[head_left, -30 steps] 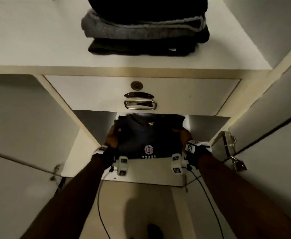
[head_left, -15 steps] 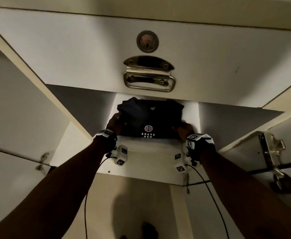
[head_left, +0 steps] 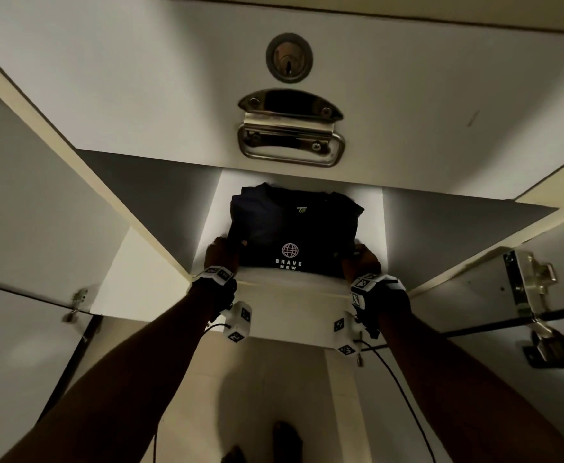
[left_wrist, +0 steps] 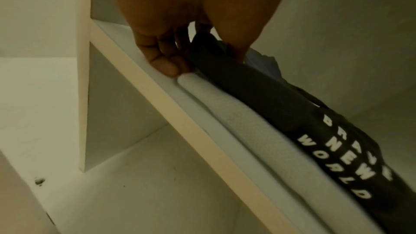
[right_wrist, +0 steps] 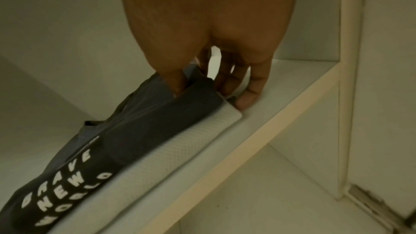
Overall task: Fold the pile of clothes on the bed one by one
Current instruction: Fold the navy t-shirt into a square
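A folded black T-shirt point(head_left: 290, 225) with a globe print and white lettering lies on a folded white garment point(head_left: 290, 274) on a wardrobe shelf point(head_left: 290, 315) below a drawer. My left hand point(head_left: 222, 253) grips the shirt's left edge, thumb on top and fingers under it point(left_wrist: 162, 60). My right hand point(head_left: 360, 259) grips the right edge the same way, its fingers point(right_wrist: 245, 95) tucked beneath the black shirt point(right_wrist: 157, 118) beside the white garment point(right_wrist: 180, 150). The same black shirt point(left_wrist: 258, 92) shows in the left wrist view above the white garment point(left_wrist: 225, 111).
A white drawer front point(head_left: 173, 95) with a keyhole point(head_left: 289, 58) and metal handle point(head_left: 290, 142) hangs right above the shelf opening. Open wardrobe doors flank both sides, with a hinge point(head_left: 531, 282) at the right. A lower compartment point(left_wrist: 135, 184) lies below the shelf.
The view has closed in on the shelf. Both hands have pushed the black shirt deeper onto the shelf, over the white garment, and still grip its sides.
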